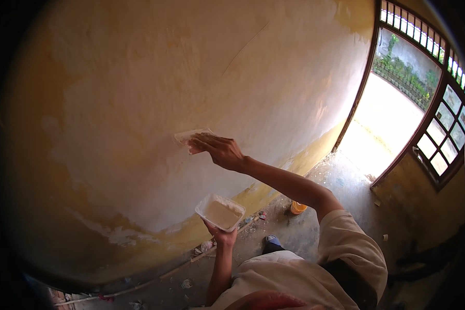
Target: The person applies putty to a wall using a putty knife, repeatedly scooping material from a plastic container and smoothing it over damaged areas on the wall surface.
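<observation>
So I'm standing in this room watching someone at a wall, and I'm placing everything by the tub they're holding. Closest in is the person's pale shirt (pixel 279 274), just below the tub. The white plastic tub (pixel 205 205) itself sits on the left hand (pixel 223 236), which props it from underneath, fingers gripping its underside; not all of them show from here. Inside the tub there's pale, creamy paste (pixel 223 214), and some of it is smeared up the sides.

Up above the tub, the right hand (pixel 225 151) has its fingers bunched around a flat, pale scraper (pixel 197 135), and that scraper looks to be lying against the wall (pixel 139 103). Can't make out where each fingertip goes, sorry. The wall behind the tub is patchy yellow with a big whitish area over it, and a thin dark line (pixel 245 49) slants across it well above the tub.

Down past the tub, to the person's right, there's a foot in a blue slipper (pixel 273 240) on the grey floor (pixel 305 232), then an orange container (pixel 298 207) a bit further over. Furthest off, well to the right of the tub, is a bright open doorway (pixel 382 108) beside a paned window (pixel 444 129), with greenery (pixel 405 77) outside.
</observation>
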Action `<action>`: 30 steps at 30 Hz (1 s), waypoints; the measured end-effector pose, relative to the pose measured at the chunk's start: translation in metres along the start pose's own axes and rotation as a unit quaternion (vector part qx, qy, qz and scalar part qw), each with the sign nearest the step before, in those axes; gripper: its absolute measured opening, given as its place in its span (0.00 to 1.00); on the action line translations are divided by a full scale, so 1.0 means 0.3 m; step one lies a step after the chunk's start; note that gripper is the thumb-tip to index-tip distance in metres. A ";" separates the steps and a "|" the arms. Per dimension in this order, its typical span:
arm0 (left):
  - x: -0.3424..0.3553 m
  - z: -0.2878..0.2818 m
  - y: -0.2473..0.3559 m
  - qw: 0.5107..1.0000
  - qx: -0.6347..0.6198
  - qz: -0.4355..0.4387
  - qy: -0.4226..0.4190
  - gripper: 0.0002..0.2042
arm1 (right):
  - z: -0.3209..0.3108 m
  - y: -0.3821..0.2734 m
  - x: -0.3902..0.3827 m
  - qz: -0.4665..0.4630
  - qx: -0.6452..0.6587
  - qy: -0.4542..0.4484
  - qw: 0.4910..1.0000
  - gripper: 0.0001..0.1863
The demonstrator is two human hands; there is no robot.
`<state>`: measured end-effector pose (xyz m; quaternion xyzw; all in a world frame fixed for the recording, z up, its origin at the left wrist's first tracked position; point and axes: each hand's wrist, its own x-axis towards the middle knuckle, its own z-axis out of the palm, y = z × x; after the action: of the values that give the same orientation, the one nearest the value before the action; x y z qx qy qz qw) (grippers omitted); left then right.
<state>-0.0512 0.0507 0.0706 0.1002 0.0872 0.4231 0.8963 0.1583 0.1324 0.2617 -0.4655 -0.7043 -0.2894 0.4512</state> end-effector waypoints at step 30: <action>0.057 -0.121 0.034 0.999 0.025 0.003 0.031 0.32 | -0.160 0.184 -0.027 0.110 -0.046 0.207 0.971 0.27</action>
<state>-0.0569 0.0742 0.0369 0.1095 0.1254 0.4262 0.8892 0.2277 0.1116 0.2740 -0.4901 -0.5258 -0.3607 0.5943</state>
